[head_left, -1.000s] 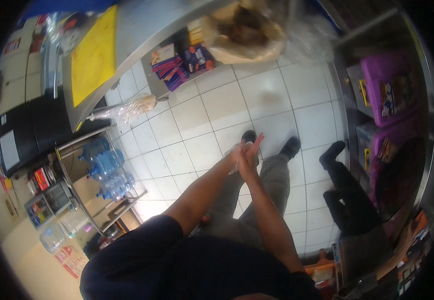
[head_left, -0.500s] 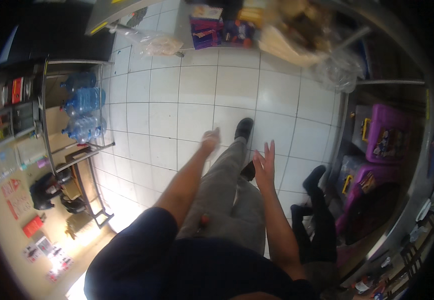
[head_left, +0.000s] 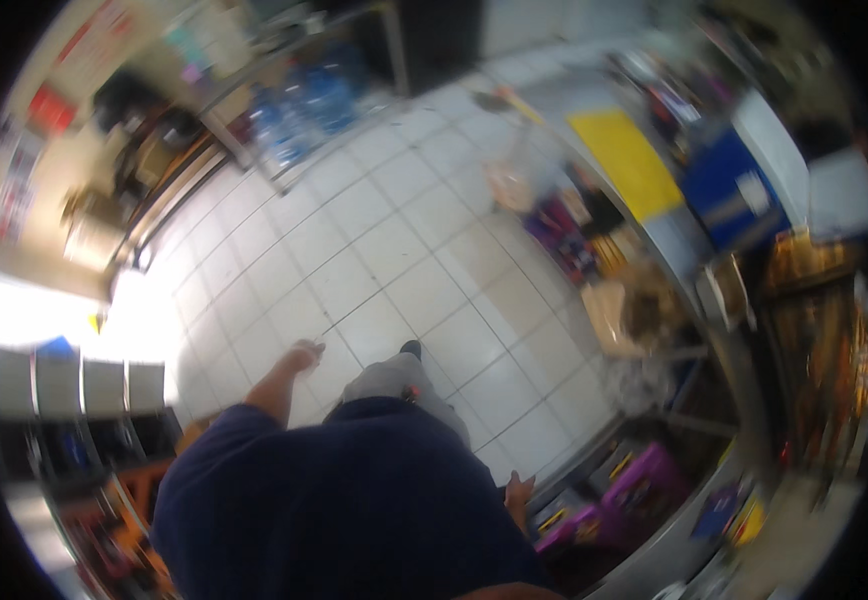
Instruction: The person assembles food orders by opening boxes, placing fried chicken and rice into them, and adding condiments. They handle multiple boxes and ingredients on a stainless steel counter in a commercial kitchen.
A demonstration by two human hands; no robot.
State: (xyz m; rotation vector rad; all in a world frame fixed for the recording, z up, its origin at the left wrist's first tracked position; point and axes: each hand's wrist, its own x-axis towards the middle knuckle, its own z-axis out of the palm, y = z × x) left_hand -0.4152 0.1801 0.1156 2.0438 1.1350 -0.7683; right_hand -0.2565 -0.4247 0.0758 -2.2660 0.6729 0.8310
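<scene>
My left hand (head_left: 304, 353) hangs out to my left over the white tiled floor (head_left: 384, 240), fingers loosely curled, holding nothing that I can see. My right hand (head_left: 518, 490) shows only partly past my dark blue shirt, low at my right side near purple boxes (head_left: 644, 480); nothing is visible in it. My grey trouser leg and a dark shoe (head_left: 411, 349) point ahead over the tiles. The picture is blurred by motion.
A counter with a yellow sheet (head_left: 626, 160) and a blue box (head_left: 724, 195) runs along the right. Shelves below it hold colourful packs (head_left: 564, 225). A metal rack with water bottles (head_left: 304, 100) stands at the far left. Chairs (head_left: 64, 385) line the lower left.
The view has swung round sharply. My hands, raised together in front a second ago, have dropped apart to my sides. The counter is now on my right.
</scene>
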